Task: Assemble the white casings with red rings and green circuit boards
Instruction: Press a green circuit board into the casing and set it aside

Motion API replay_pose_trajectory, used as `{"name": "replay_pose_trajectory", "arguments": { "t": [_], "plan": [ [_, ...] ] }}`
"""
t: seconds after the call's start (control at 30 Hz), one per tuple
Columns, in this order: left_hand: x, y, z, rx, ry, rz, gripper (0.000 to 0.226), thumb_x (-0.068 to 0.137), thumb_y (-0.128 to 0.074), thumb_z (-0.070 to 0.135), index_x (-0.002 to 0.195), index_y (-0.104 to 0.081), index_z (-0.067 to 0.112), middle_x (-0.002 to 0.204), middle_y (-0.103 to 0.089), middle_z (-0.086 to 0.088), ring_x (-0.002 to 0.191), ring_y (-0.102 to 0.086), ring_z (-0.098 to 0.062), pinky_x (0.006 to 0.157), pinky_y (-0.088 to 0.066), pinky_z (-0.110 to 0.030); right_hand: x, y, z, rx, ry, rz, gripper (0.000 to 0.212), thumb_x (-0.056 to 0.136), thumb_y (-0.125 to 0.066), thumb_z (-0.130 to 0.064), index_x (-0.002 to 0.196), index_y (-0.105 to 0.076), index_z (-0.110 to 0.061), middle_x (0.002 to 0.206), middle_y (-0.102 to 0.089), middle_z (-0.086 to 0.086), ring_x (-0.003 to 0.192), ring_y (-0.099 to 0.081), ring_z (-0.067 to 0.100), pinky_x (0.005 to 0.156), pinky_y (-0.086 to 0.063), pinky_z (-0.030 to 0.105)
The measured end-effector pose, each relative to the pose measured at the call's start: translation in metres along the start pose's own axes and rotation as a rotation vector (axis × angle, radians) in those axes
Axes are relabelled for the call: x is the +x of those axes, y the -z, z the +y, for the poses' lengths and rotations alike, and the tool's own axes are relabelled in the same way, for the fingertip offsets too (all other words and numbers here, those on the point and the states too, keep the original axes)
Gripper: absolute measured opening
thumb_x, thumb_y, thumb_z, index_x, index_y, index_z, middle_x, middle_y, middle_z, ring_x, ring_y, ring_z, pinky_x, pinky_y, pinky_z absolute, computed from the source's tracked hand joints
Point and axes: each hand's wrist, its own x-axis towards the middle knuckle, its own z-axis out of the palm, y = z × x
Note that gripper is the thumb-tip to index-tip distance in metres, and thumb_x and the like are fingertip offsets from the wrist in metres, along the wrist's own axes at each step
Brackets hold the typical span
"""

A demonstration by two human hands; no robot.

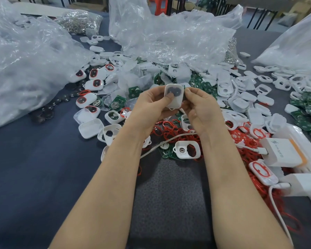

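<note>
Both hands hold one white casing (174, 97) above the middle of the table. My left hand (151, 108) grips its left side, thumb pressed on the dark oval window in its face. My right hand (199, 108) pinches its right edge. Loose red rings (170, 131) lie in a heap just below the hands. Green circuit boards (134, 91) are scattered behind the hands and piled at the far right (307, 112). Finished casings with red rings (95, 73) lie at the left. Empty white casing shells (187, 150) surround the hands.
Crumpled clear plastic bags (169, 36) rise behind the parts and at the left (25, 65). A bag of metal clips (79, 21) sits at the back. White chargers with cables (283, 153) stand at the right. Dark coin batteries (43, 114) trail along the left.
</note>
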Motion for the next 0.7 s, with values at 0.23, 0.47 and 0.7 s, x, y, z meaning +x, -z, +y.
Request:
{"name": "replay_pose_trajectory", "arguments": {
  "t": [0.23,0.47,0.7],
  "plan": [
    [0.001,0.000,0.000,-0.100,-0.023,-0.009,0.015,0.095,-0.054,0.004,0.099,-0.066,0.013,0.089,-0.072,-0.003,0.082,-0.070,-0.015,0.068,-0.057,-0.024,-0.002,-0.007,0.004,0.073,0.060,0.003,0.028,0.095,-0.046,0.004,0.073,-0.059,-0.008,0.056,-0.059,-0.003,0.050,-0.050,0.006,0.053,-0.044,0.016],
    [0.001,0.003,0.001,-0.192,-0.026,-0.025,0.015,0.094,-0.055,0.005,0.098,-0.068,0.011,0.089,-0.072,-0.004,0.084,-0.070,-0.017,0.071,-0.058,-0.027,-0.002,-0.013,0.012,0.139,0.085,0.006,0.025,0.097,-0.046,0.000,0.077,-0.059,-0.009,0.067,-0.055,0.003,0.060,-0.047,0.010,0.058,-0.043,0.019],
    [0.001,0.003,0.002,-0.190,0.005,-0.010,0.015,0.094,-0.054,0.005,0.102,-0.066,0.009,0.087,-0.072,-0.003,0.081,-0.069,-0.016,0.076,-0.059,-0.029,-0.004,-0.016,0.015,0.184,0.072,0.009,0.024,0.097,-0.047,-0.002,0.077,-0.060,-0.009,0.065,-0.055,0.003,0.058,-0.048,0.009,0.057,-0.044,0.020]
  ]
}}
